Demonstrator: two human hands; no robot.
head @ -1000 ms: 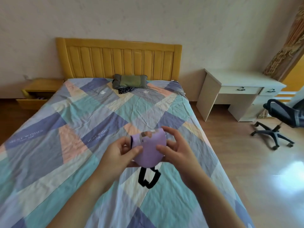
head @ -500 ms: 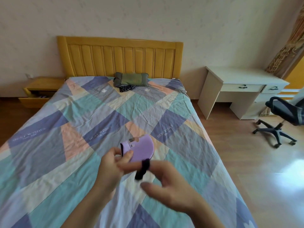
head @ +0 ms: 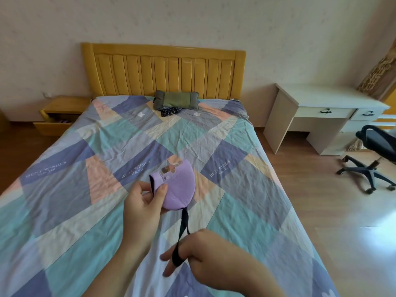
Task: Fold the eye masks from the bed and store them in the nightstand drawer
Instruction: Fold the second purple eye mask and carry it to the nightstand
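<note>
A purple eye mask (head: 179,188), folded in half, is pinched at its left edge by my left hand (head: 143,207) above the middle of the bed (head: 85,200). Its black elastic strap (head: 182,230) runs down and is stretched taut around the fingers of my right hand (head: 199,261), nearer to me. A dark checked eye mask (head: 169,111) lies near the headboard, partly under a green pillow (head: 177,100). The yellow nightstand (head: 62,113) stands left of the bed with its drawer (head: 52,125) pulled out.
The yellow headboard (head: 162,69) stands against the far wall. A white desk (head: 321,112) stands right of the bed, with a black office chair (head: 372,155) on the wooden floor beside it. A patterned curtain (head: 381,71) hangs at the far right.
My right hand has let go of the mask's body and pulled the black strap down toward me, stretching it. My left hand keeps the folded mask.
</note>
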